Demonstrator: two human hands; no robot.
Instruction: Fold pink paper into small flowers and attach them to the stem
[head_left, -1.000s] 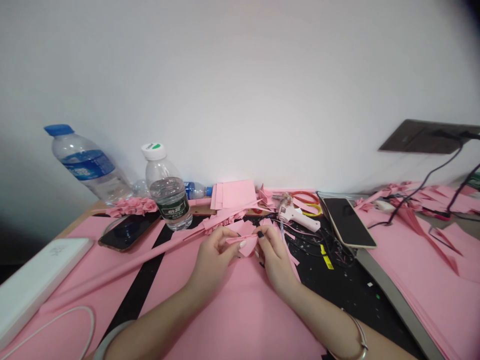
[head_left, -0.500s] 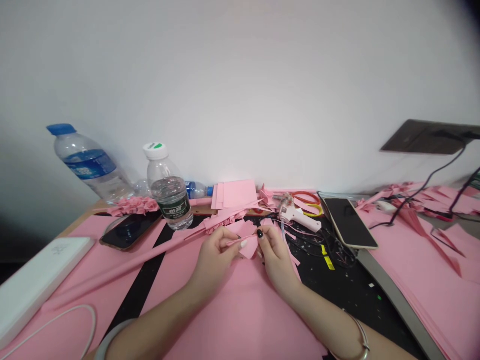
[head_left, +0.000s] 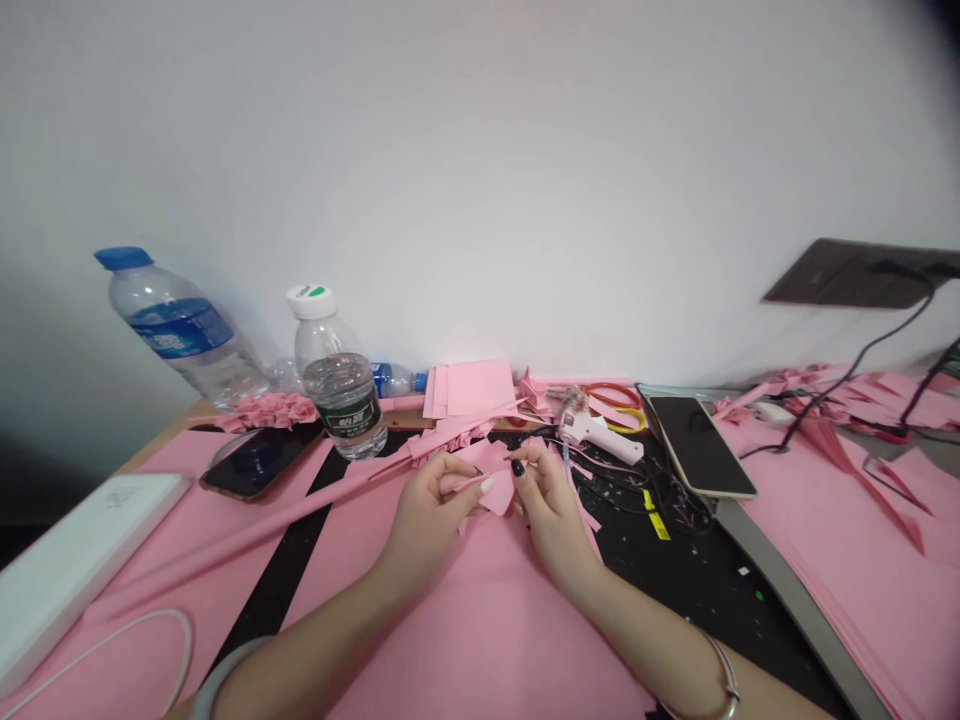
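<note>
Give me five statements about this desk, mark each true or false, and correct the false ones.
The left hand and right hand both pinch a pink paper piece: true.
A white glue gun lies on the black mat beyond the right hand: true.
The blue-capped bottle stands upright: false, it leans tilted.
A phone is in the right hand: false, one phone lies left of the hands and another phone right of them.
A thin metal bangle circles the right arm: true.
</note>
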